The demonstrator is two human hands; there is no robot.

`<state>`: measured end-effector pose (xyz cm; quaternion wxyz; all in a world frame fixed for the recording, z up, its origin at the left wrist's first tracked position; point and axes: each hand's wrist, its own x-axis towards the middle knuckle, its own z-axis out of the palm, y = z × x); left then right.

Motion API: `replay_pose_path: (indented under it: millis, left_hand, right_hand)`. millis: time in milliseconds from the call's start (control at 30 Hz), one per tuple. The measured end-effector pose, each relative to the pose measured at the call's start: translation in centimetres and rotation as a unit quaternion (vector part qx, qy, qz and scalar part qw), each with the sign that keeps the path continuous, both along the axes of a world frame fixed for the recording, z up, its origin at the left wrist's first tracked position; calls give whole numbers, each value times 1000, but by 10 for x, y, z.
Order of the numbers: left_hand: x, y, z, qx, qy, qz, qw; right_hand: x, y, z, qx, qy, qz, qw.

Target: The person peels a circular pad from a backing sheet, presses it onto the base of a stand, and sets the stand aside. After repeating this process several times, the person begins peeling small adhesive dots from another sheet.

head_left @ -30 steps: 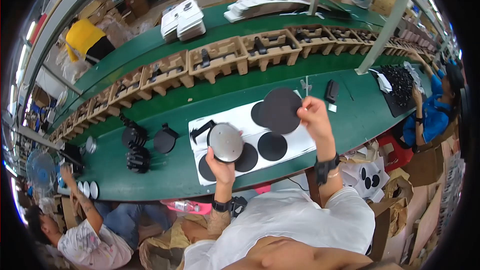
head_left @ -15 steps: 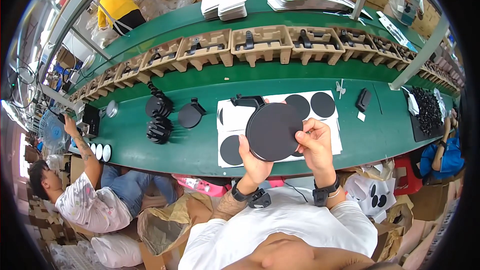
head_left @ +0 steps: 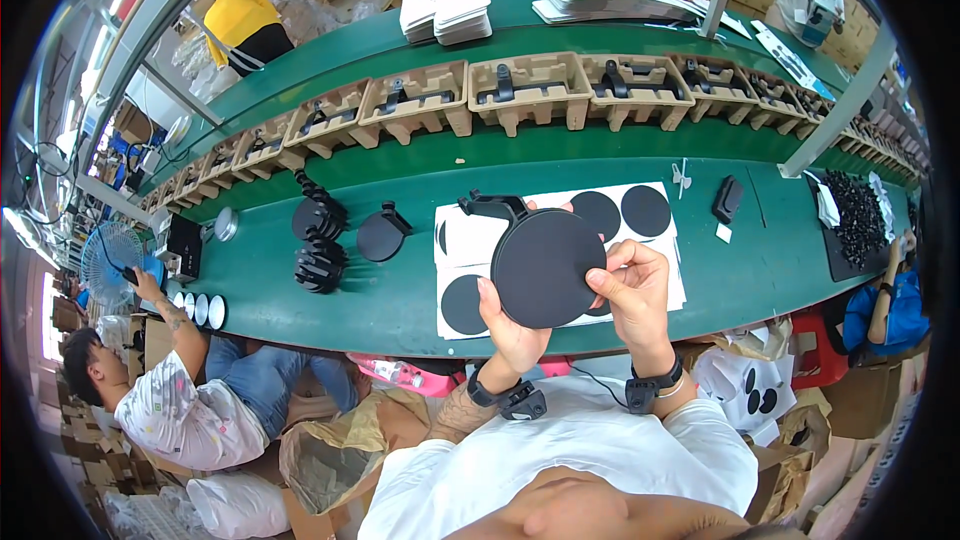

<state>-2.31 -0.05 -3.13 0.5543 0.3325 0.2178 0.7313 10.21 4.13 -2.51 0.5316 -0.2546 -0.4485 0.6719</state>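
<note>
A round black base (head_left: 548, 265) with a bent black arm (head_left: 492, 204) is held up over the table, its flat face toward me. My left hand (head_left: 512, 332) grips it from the lower left, thumb along the rim and the other fingers hidden behind. At its right edge, my right hand (head_left: 636, 292) is closed with thumb and curled fingers pinching the rim or the pad on the face; which one I cannot tell. Beneath lie white sheets (head_left: 470, 258) bearing round black pads (head_left: 646, 211), partly covered by the base and my hands.
Left of the sheets stand another round base (head_left: 381, 236) and a stack of similar ones (head_left: 318, 262). A row of brown pulp trays (head_left: 528, 90) runs along the back ledge. Right are a black oblong part (head_left: 728, 199) and a heap of small black parts (head_left: 856, 220). A co-worker (head_left: 185, 390) sits left.
The held base and both hands have shifted only slightly in the picture, the grip unchanged. The co-worker at the left has lowered a hand a little.
</note>
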Motion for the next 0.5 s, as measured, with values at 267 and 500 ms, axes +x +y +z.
replay_pose_path:
  millis: [267,500]
  left_hand:
    - [5,4,9,14,45,16,999]
    - [13,5,-2,32,133,103,985]
  right_hand:
    - [0,1,8,11,-23,-16,1000]
    - [4,18,16,-7,-110,21,994]
